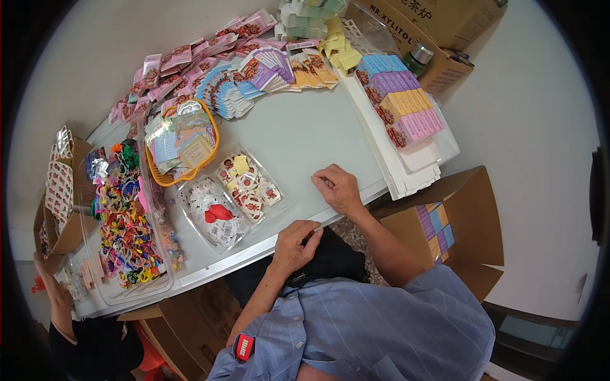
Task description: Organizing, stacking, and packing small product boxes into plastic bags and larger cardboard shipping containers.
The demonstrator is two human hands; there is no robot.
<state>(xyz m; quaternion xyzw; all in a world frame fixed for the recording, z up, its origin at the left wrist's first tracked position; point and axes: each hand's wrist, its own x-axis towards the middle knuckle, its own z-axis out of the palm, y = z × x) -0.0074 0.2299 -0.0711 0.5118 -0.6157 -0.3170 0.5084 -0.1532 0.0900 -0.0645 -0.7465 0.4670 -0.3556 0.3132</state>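
One co-worker's hand (pixel 53 289) is beside one clear bin (pixel 166 261) of trinkets; then one yellow basket (pixel 217 132) of cards and two clear trays (pixel 236 243), the sticker-filled one nearest the left hand (pixel 295 246). That hand, at the table's edge, and the separate right hand (pixel 340 190) curl loosely; whether fingertips meet, I cannot tell. Rightward, four colour bands of printed boxes (pixel 400 101) sit near one dark-lettered carton (pixel 456 18).
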